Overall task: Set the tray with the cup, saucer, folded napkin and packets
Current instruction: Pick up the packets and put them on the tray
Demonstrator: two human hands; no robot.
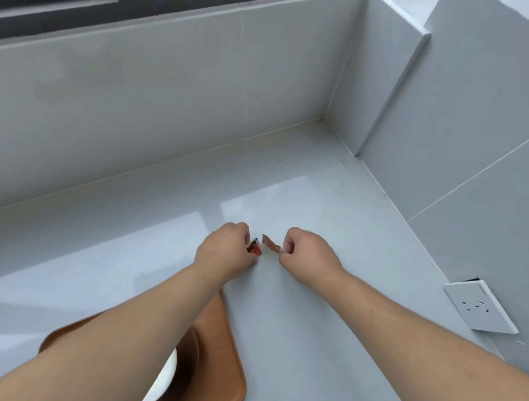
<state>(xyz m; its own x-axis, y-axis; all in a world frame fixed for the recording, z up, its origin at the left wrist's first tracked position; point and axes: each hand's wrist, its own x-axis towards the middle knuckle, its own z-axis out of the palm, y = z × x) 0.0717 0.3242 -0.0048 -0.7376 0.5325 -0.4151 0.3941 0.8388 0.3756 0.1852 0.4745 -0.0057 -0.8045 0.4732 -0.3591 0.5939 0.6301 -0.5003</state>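
My left hand is closed around a small red packet just above the white counter. Close beside it, my right hand pinches a thin brown packet by one end. The two packets nearly touch between my hands. Below my left forearm lies an orange-brown tray. On the tray sits a brown saucer with a white cup on it, both partly hidden by my arm. No napkin is visible.
The glossy white counter runs into a corner of white tiled walls at the back and right. A white wall socket sits low on the right wall.
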